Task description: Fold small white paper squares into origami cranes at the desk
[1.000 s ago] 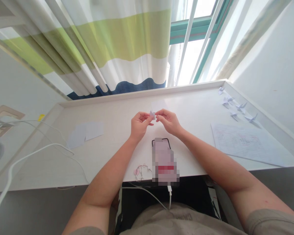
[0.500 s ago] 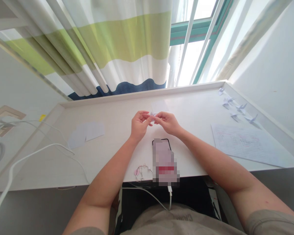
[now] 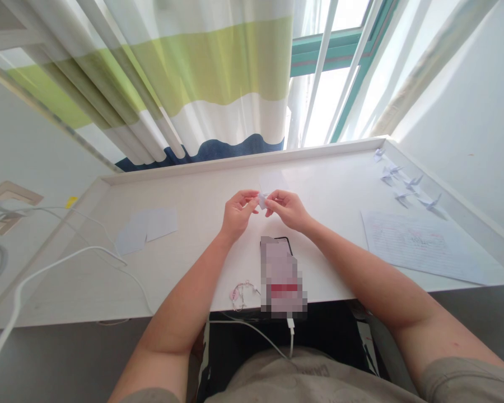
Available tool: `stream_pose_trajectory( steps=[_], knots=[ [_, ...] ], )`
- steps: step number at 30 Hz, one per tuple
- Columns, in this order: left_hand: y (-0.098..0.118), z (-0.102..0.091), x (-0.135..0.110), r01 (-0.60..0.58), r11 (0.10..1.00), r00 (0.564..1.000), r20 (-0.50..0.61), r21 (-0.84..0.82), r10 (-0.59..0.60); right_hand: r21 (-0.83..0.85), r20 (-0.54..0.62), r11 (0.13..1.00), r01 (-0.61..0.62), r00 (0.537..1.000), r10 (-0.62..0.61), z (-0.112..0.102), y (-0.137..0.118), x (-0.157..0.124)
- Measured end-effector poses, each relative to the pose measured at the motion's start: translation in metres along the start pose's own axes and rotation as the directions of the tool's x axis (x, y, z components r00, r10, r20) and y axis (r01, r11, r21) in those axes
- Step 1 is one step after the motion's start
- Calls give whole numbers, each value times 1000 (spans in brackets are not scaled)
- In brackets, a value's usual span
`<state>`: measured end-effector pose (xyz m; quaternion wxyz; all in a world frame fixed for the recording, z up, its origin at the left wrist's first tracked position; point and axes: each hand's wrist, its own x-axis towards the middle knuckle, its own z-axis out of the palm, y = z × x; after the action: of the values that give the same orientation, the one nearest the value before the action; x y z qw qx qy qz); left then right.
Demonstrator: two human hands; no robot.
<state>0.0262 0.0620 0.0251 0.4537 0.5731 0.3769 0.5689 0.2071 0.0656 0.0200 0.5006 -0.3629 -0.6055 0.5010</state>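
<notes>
A small folded piece of pale paper [image 3: 262, 199] is pinched between my left hand [image 3: 236, 214] and my right hand [image 3: 288, 209], a little above the middle of the white desk [image 3: 193, 263]. Both hands have their fingertips pressed together on the paper. Just behind the hands a single pale paper square [image 3: 272, 180] lies flat on the desk. A phone [image 3: 280, 274] lies on the desk right below my hands, with a cable plugged into its near end.
Loose paper squares [image 3: 147, 228] lie at the left. Several folded paper cranes [image 3: 405, 183] stand at the far right, beside a written sheet [image 3: 424, 246]. A white cable [image 3: 67, 260] loops across the left side; a small pink trinket [image 3: 240, 293] sits near the front edge. Striped curtains hang behind.
The hands stay in place while the fingers work the small paper; it was partly hidden between the fingertips half a second ago and now shows again.
</notes>
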Motion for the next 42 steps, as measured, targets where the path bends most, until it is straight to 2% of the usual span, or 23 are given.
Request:
stream_pose_trajectory(
  steps=[10,16,20,23,29,34,42],
  knots=[
    [4,3,0,3,1000,998,-67,10,-2,113,88,993,-46,995,36,-1,0,2],
    [0,9,-3,-8,998,990,-138,59,16,135,-10,991,-22,1000,24,5,4,4],
    [-2,12,-6,3,999,993,-121,53,3,174,-38,985,6,999,0,7,3,4],
    [-3,12,-7,41,999,997,-68,-28,-43,92,-50,995,40,998,-35,5,1,4],
    [-2,13,-7,157,976,987,-14,-149,-161,-222,-130,960,172,970,-204,0,-1,2],
    [0,13,-6,238,954,971,26,-181,-237,-313,-123,922,228,953,-278,-4,0,2],
    [2,13,-8,215,968,976,57,-131,-209,-391,-50,880,272,948,-315,-7,-3,2]
  ],
)
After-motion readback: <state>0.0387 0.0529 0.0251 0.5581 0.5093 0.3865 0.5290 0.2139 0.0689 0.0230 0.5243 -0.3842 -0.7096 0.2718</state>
